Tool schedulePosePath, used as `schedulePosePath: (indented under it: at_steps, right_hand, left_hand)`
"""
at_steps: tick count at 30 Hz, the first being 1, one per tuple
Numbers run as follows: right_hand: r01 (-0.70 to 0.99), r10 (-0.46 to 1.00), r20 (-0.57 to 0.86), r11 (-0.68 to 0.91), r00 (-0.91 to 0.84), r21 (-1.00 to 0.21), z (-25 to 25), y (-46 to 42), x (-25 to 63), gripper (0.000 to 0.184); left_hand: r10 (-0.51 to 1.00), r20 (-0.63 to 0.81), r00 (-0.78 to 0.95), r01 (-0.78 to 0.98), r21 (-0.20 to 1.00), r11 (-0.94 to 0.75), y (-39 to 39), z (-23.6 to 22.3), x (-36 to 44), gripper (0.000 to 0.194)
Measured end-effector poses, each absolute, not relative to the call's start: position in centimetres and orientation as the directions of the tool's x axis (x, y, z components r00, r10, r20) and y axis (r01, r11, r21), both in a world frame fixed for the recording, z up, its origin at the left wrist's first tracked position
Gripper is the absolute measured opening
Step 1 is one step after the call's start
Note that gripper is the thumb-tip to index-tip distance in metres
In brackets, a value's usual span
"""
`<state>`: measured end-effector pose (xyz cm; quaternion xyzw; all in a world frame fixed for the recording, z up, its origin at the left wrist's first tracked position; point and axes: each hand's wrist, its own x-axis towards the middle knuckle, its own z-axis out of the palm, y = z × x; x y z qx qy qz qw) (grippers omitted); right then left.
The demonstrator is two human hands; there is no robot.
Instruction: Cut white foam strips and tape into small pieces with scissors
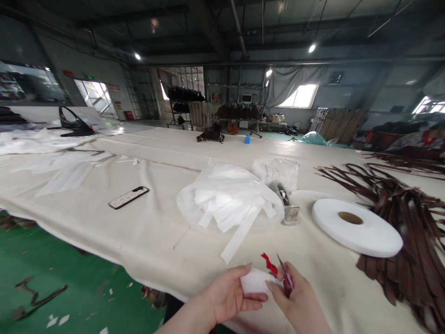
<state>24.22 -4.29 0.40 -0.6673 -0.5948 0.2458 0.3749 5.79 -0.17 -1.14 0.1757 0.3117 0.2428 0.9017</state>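
Observation:
Near the table's front edge, my left hand [229, 294] holds a short, folded-looking white strip [255, 282] between thumb and fingers. My right hand [295, 294] grips small scissors [285, 276], their thin blade pointing up and away, and its thumb touches the strip's right end. A red ribbon [268, 263] hangs about the scissors; where it is tied is hidden. Just beyond the hands, cut white strips [229, 204] lie in a heap on a clear plastic bag [186, 199], one strip sticking out toward me.
Right of the bag stand a tape dispenser [287, 206] and a large white roll [358, 236]. Brown leather straps [399, 222] are piled at the right edge. On the cream-covered table [156, 250] lies a phone [128, 197]. A black bag [74, 123] sits far left.

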Motion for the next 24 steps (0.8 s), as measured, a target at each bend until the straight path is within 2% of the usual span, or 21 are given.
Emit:
schedulePosePath:
  at_steps: [5,9,13,16,18,21,24]
  right_hand:
    - [0.526,0.946,0.124,-0.056,0.300,-0.849,0.7,-3.6,24.9,0.028]
    - [0.305,0.929,0.025,-0.096,0.370,-0.947,0.6,-2.2,26.2,0.037]
    - [-0.124,0.898,-0.111,-0.063,0.426,-0.990,-0.5,-1.1,25.4,0.052]
    - [-0.282,0.853,-0.202,-0.068,0.482,-0.957,-1.9,-1.2,23.0,0.055]
    - [-0.287,0.856,-0.206,-0.071,0.474,-0.955,-2.8,-1.5,21.4,0.058]
    - [-0.137,0.893,-0.133,-0.082,0.429,-0.987,-3.7,-2.3,20.6,0.059]
    - [0.033,0.905,-0.092,-0.116,0.415,-0.993,-3.2,-3.0,21.9,0.050]
  left_hand:
    - [0.589,-0.540,0.601,-0.306,0.525,0.794,-0.1,-1.1,6.2,0.035]
    - [0.651,-0.560,0.512,-0.276,0.610,0.742,0.0,-1.2,5.8,0.026]
    - [0.820,-0.391,0.418,-0.270,0.809,0.523,0.0,-1.9,6.9,0.043]
    - [0.941,-0.217,0.258,-0.194,0.943,0.270,0.1,-2.6,8.8,0.054]
    - [0.975,-0.133,0.178,-0.146,0.976,0.160,0.1,-2.9,9.9,0.055]
    - [0.984,-0.117,0.131,-0.127,0.983,0.134,0.1,-2.7,10.1,0.048]
    - [0.942,-0.198,0.272,-0.123,0.963,0.239,0.2,-1.5,8.4,0.045]
